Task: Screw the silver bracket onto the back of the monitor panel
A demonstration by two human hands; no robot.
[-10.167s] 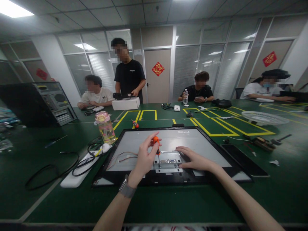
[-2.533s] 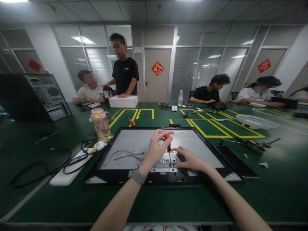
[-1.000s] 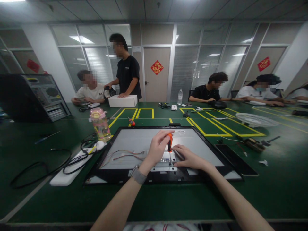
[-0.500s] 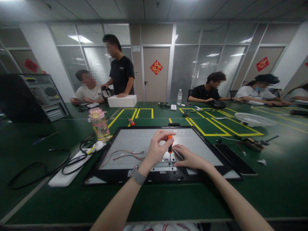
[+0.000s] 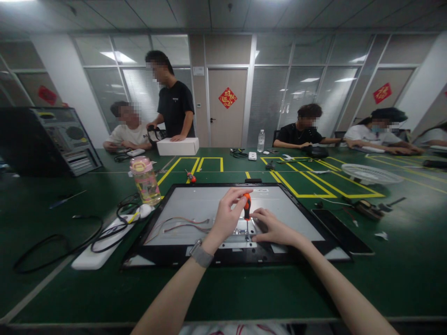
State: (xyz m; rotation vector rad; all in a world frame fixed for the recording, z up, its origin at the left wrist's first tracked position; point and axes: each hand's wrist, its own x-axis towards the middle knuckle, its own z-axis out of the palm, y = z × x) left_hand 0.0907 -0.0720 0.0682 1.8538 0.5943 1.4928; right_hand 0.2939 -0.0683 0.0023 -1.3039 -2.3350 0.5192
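A display panel [image 5: 289,209] with a black frame lies on the table, its grey metal back facing up. My left hand [image 5: 226,216], with a watch on the wrist, has its fingertips at the top of an orange-and-black screwdriver [image 5: 247,207]. The screwdriver stands upright, its tip down at a small metal bracket [image 5: 240,231] near the panel's lower edge. My right hand [image 5: 274,228] rests on the panel beside the shaft, thumb and index finger apart, the thumb by the tip. Thin wires [image 5: 185,224] run across the panel to the left.
Left of the panel are a drink bottle [image 5: 145,181], a white power strip [image 5: 94,249] with black cables and a computer case [image 5: 49,139]. A black phone-like slab [image 5: 340,230] lies to the right, near a round white part [image 5: 370,173]. Several people sit or stand across the table.
My left thumb has drawn back along the screwdriver handle, so more of the handle shows. My right hand stays in place beside the shaft.
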